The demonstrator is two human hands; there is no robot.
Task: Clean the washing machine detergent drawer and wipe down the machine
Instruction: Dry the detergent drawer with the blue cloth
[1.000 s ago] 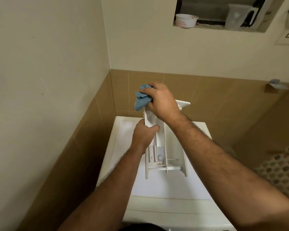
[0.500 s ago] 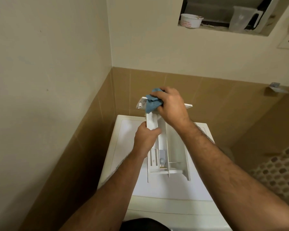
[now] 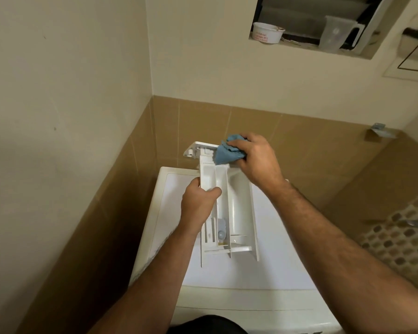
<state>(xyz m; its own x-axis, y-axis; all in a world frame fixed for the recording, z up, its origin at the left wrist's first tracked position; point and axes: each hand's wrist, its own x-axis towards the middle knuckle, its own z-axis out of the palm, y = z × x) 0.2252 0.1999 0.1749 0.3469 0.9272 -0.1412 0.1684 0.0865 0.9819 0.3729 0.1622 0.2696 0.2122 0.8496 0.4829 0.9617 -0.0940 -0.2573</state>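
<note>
Above the washing machine (image 3: 227, 268), the left hand (image 3: 198, 203) grips the detergent drawer (image 3: 237, 201) while the right hand (image 3: 256, 160) presses a bunched blue cloth (image 3: 227, 153) against its far end.

The right hand (image 3: 258, 160) slid the blue cloth (image 3: 227, 153) from the drawer's left side toward its right. The drawer's (image 3: 239, 201) far end now shows.

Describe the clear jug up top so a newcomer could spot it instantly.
Find the recessed window niche high in the back wall, above the washing machine. On its sill stand two containers: the clear jug is the taller, right one, see-through with a handle, unlike the squat white tub.
</note>
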